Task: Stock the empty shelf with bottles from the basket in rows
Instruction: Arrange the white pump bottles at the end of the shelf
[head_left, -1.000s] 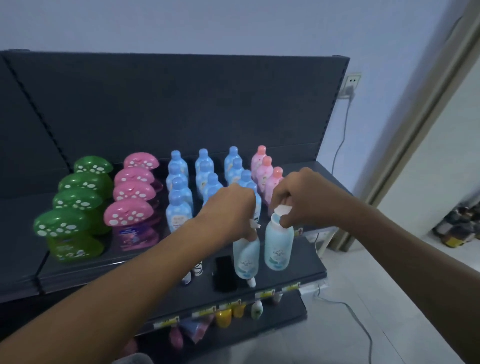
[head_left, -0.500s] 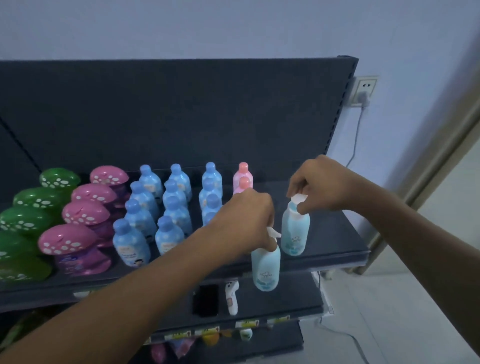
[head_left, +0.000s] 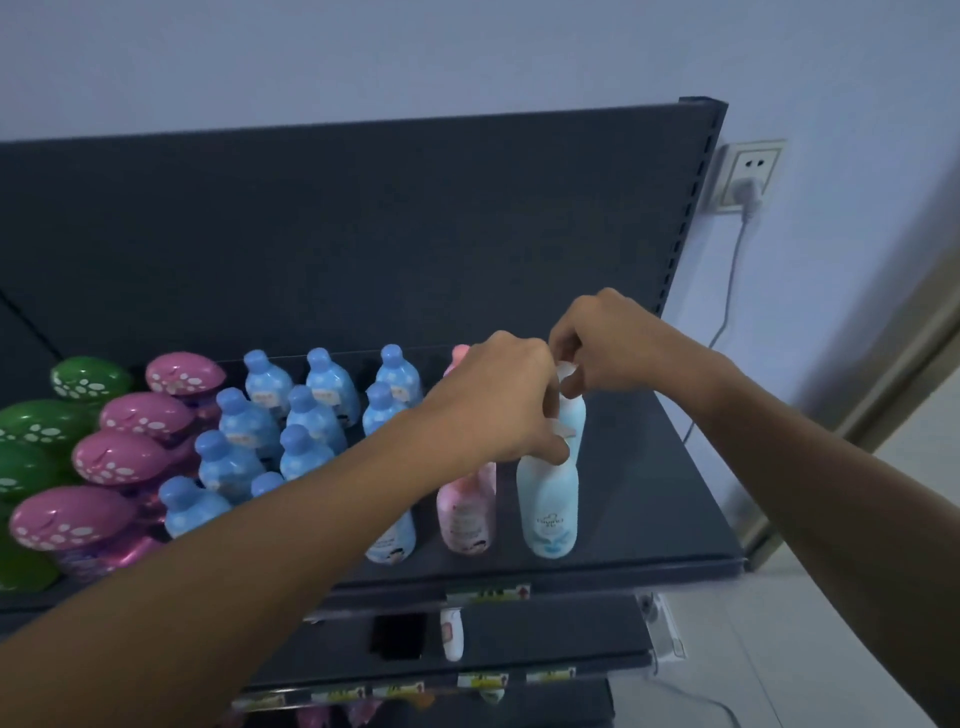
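Head view showed both hands up at the dark shelf (head_left: 654, 519); the left hand (head_left: 498, 400) had its fingers curled tight round the white pump top of the front bottle (head_left: 548, 512), a pale blue one. That bottle seemed to stand on the shelf near the front edge, just beside the pink bottle (head_left: 465, 517), though blur made it hard to be sure its foot was down. The right hand (head_left: 608, 338) pinched the white top of the back bottle (head_left: 574, 415), also pale blue, right behind the first one and partly hidden; I could not tell if it touched the shelf. Small blue bottles (head_left: 301, 410) and pink mushroom bottles (head_left: 130, 457) filled the rows to the left; the basket was not in sight.

The two hands were very close, so one could bump the other's bottle and tip it. The front bottle sat near the edge, so a push could send it off. The left arm lay over the blue rows and could knock them.

Half a second before, the front bottle hung lower, out past the shelf edge, and the back bottle was further right; now both lined up next to the pink row.
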